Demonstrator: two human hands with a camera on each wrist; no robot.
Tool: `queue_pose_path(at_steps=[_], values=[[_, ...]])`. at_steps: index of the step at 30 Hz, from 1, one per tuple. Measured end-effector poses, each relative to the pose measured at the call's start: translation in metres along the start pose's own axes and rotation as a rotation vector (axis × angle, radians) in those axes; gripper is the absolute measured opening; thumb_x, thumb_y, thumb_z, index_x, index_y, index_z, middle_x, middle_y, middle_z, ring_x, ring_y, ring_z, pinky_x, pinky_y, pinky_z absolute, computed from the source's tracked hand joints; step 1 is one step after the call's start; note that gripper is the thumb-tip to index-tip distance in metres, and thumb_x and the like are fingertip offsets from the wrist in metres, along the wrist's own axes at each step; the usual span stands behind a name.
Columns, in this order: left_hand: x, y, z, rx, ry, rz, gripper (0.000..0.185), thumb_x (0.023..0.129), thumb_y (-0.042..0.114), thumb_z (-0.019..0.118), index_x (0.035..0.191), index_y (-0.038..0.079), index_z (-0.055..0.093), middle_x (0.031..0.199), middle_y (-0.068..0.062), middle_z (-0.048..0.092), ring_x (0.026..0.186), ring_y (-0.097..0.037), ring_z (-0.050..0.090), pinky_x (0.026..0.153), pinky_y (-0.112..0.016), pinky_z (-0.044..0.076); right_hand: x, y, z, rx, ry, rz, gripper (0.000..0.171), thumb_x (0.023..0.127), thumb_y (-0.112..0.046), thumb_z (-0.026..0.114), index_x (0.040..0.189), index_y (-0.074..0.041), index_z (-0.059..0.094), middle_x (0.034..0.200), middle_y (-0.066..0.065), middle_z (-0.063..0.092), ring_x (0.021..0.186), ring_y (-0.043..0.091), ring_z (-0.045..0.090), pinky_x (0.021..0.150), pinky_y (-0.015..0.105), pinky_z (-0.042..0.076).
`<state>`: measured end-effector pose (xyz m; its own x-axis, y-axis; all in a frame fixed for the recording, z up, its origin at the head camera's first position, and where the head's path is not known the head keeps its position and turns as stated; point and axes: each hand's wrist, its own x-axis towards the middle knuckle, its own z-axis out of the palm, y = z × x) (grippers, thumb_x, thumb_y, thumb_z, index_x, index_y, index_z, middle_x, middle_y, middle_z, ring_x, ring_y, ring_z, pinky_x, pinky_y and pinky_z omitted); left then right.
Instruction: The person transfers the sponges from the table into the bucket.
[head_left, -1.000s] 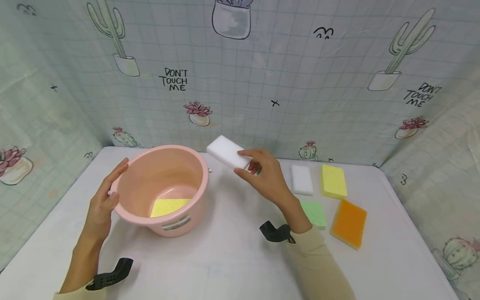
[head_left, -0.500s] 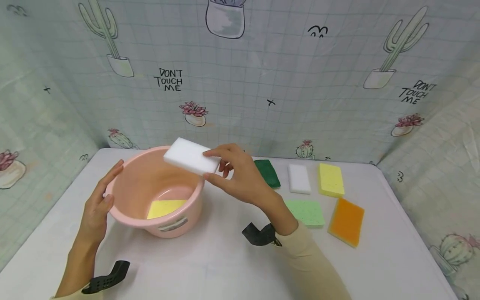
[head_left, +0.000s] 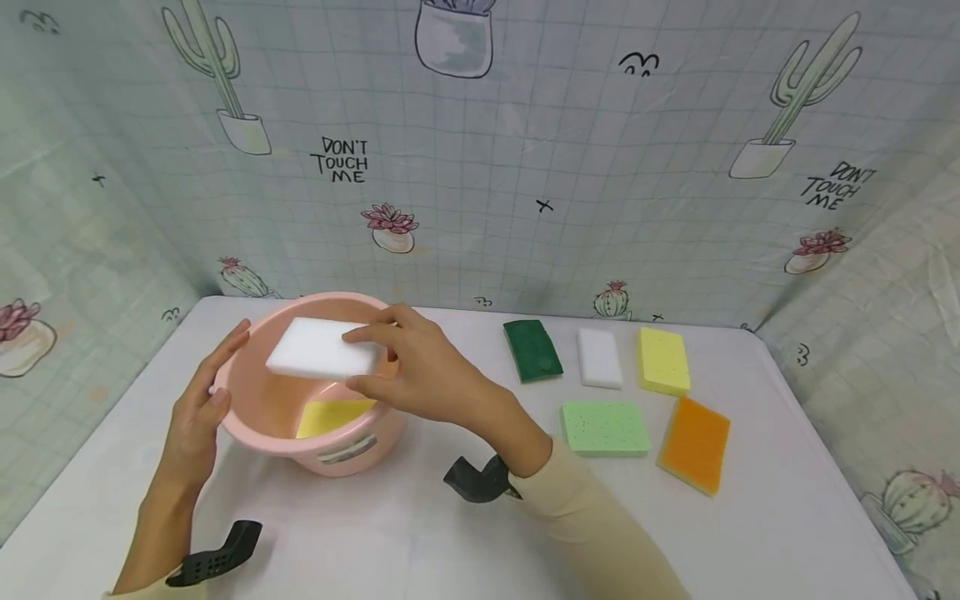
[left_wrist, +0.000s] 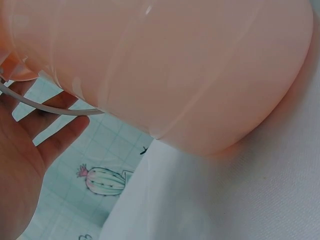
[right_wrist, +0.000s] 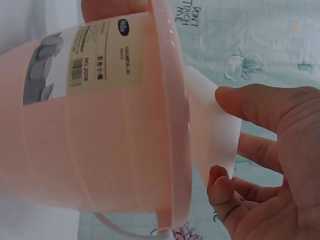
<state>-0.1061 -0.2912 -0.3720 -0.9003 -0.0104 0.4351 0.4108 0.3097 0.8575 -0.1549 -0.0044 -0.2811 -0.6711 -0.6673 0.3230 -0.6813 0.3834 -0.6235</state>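
My right hand (head_left: 420,367) pinches a white sponge (head_left: 315,348) between thumb and fingers, above the mouth of a pink bucket (head_left: 360,446). Seen from the right wrist, the white sponge (right_wrist: 217,132) stands just beyond the bucket's rim (right_wrist: 175,125). My left hand (head_left: 197,417) holds the bucket's left rim, its thumb lying at the edge. The left wrist view has fingers (left_wrist: 62,142) beside the bucket wall (left_wrist: 190,65), near the thin grey handle (left_wrist: 55,109). Inside the bucket, on its bottom, lies a yellow sponge (head_left: 330,417), partly hidden by the front rim.
To the right on the white table (head_left: 450,533) lie a dark green scouring pad (head_left: 532,350), another white sponge (head_left: 599,358), a second yellow sponge (head_left: 663,361), a light green sponge (head_left: 604,428) and an orange one (head_left: 694,444). A printed cloth (head_left: 480,167) hangs behind.
My right hand has carried the white sponge leftward and lower, from right of the bucket to over its opening. The dark green pad has come into sight. My left hand stays at the rim.
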Motion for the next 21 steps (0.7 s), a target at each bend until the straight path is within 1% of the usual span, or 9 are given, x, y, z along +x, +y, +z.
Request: queue_pose_path(at_steps=[5,8,12,17,21], values=[[0.001,-0.001,-0.001,-0.008,0.001,0.005,0.053,0.095,0.022,0.043,0.147,0.011,0.038,0.155,-0.002,0.028,0.143,-0.019,0.019,0.114,-0.038,0.010,0.009,-0.003,0.009,-0.068,-0.050,-0.038,0.045,0.085,-0.030,0.073,0.125,-0.012,0.064,0.121,0.004,0.053,0.105,0.011,0.049,0.080,0.016,0.040],[0.000,-0.001,-0.001,-0.001,0.001,0.007,0.053,0.096,0.022,0.042,0.147,0.011,0.037,0.156,-0.003,0.027,0.143,-0.019,0.019,0.114,-0.038,0.010,0.015,-0.005,0.015,-0.115,-0.089,-0.034,0.045,0.085,-0.031,0.072,0.125,-0.012,0.064,0.121,0.005,0.052,0.102,0.010,0.049,0.080,0.015,0.040],[0.001,0.000,-0.001,0.018,0.006,-0.019,0.053,0.096,0.023,0.042,0.148,0.014,0.038,0.155,0.000,0.028,0.142,-0.017,0.020,0.114,-0.038,0.010,0.022,-0.008,0.023,-0.185,-0.129,-0.011,0.045,0.085,-0.032,0.072,0.124,-0.012,0.065,0.119,0.005,0.053,0.100,0.009,0.048,0.079,0.013,0.039],[0.001,0.001,-0.002,0.022,0.006,-0.049,0.053,0.096,0.023,0.042,0.148,0.016,0.038,0.155,0.002,0.029,0.142,-0.016,0.019,0.114,-0.039,0.009,0.027,-0.011,0.029,-0.211,-0.168,-0.006,0.044,0.084,-0.028,0.074,0.123,-0.010,0.065,0.113,0.004,0.058,0.098,0.009,0.048,0.078,0.011,0.037],[0.001,0.001,-0.002,0.029,0.003,-0.058,0.053,0.096,0.023,0.041,0.148,0.016,0.038,0.155,0.002,0.028,0.143,-0.016,0.019,0.114,-0.044,0.008,0.029,-0.012,0.034,-0.214,-0.191,0.008,0.045,0.085,-0.029,0.074,0.125,-0.011,0.064,0.112,0.002,0.059,0.096,0.008,0.048,0.077,0.010,0.037]])
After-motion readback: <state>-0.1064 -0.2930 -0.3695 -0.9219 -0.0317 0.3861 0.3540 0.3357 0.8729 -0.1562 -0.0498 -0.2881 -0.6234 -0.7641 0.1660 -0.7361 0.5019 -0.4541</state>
